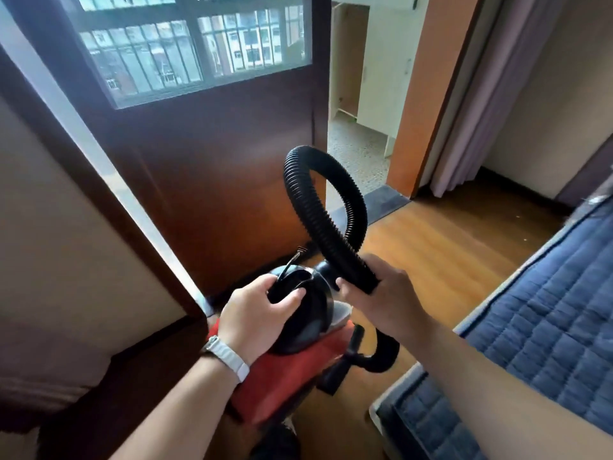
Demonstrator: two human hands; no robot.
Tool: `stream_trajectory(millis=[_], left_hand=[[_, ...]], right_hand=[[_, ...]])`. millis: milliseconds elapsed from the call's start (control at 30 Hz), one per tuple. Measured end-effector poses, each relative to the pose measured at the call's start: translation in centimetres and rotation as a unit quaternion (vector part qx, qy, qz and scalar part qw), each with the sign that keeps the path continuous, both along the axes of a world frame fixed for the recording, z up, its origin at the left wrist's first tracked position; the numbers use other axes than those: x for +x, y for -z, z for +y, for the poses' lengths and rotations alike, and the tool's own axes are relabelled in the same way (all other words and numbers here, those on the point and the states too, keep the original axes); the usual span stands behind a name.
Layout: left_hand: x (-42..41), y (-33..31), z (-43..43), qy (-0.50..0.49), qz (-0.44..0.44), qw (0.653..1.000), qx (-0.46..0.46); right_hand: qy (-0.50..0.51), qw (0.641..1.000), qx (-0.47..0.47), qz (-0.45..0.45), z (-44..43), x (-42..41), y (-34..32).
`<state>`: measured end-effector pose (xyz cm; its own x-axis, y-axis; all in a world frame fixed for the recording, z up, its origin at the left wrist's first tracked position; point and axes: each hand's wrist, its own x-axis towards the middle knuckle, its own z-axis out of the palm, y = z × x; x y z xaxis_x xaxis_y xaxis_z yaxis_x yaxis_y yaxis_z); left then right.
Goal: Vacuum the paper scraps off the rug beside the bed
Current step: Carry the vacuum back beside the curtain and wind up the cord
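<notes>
Held low at the middle: a small black canister vacuum [305, 307], clasped from behind by the left hand [258, 317], with fingers curled over the rounded housing and thumb along its top. Sits over a red object [282, 376], perhaps resting on it; cannot tell what that is. Springs from the front of the housing: a black ribbed hose [318, 207], looping up and forward, then curving back down to the right. Ends in the right hand [384, 293], closed round the free end, thumb on the near side. Runs there on a slant, from upper left down into the palm, open end pointing down and right.

No rug and no paper scraps in view, so probably a step of readying the hose rather than cleaning. Lies to the right: the bed [547, 310], under a blue quilted cover, its near corner just beside the right forearm. Right hand the nearer to it, so likely the one to swing the hose end down along the bed's edge.

Beneath: a bare wooden floor [447, 247]. Ahead: a dark door [215, 177] with a barred window pane, an open doorway beside it, and a pale curtain [481, 111] at the far right. On the left wrist: a white strap [229, 355].
</notes>
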<state>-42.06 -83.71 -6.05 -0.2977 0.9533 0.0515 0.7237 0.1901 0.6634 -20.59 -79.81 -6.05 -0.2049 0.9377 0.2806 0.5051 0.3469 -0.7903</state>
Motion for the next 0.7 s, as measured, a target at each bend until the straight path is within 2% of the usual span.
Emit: stream_trajectory(millis=[300, 700], left_hand=[[2.0, 3.0, 18.5, 0.116, -0.025, 0.993, -0.026], [7.4, 2.6, 39.6, 0.270, 0.038, 0.962, -0.030]], right_hand=[[0.118, 0.992, -0.031, -0.008, 13.6, 2.0, 1.5], [0.262, 0.965, -0.026, 0.020, 27.5, 6.4, 1.5]])
